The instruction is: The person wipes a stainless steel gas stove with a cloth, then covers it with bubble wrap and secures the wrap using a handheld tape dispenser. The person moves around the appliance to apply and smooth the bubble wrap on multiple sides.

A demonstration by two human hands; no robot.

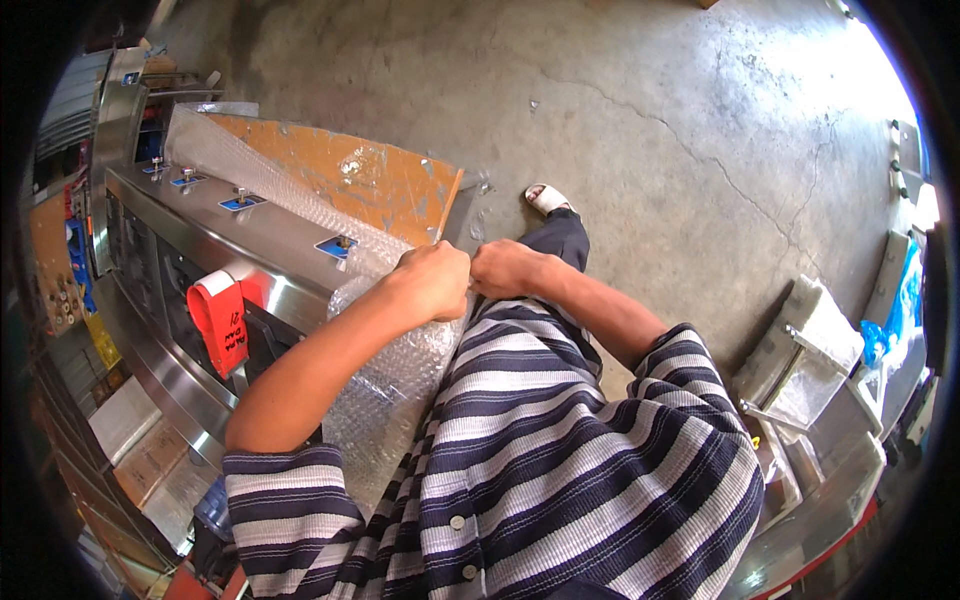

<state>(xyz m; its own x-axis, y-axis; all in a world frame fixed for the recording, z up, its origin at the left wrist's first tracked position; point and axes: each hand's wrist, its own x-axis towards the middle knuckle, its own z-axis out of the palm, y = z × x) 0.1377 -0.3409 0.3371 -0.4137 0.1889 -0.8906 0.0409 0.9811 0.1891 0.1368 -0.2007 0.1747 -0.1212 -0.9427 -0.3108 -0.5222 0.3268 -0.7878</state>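
Note:
My left hand (432, 280) and my right hand (505, 268) are fisted close together, both gripping the edge of a clear bubble wrap sheet (390, 380). The sheet drapes over the near end of a stainless steel machine (265, 245) and runs along its top toward the far left. Small bolts on blue stickers stand in a row on the machine's top. A red tape roll (218, 322) sticks out from the machine's side, left of my left forearm. My striped shirt fills the lower middle.
An orange board (355, 175) under clear film leans behind the machine. Cracked concrete floor (700, 110) spreads beyond, with my sandalled foot (547, 198) on it. Wrapped steel parts (810, 350) and blue plastic (895, 320) lie at right. Shelves with boxes stand at left.

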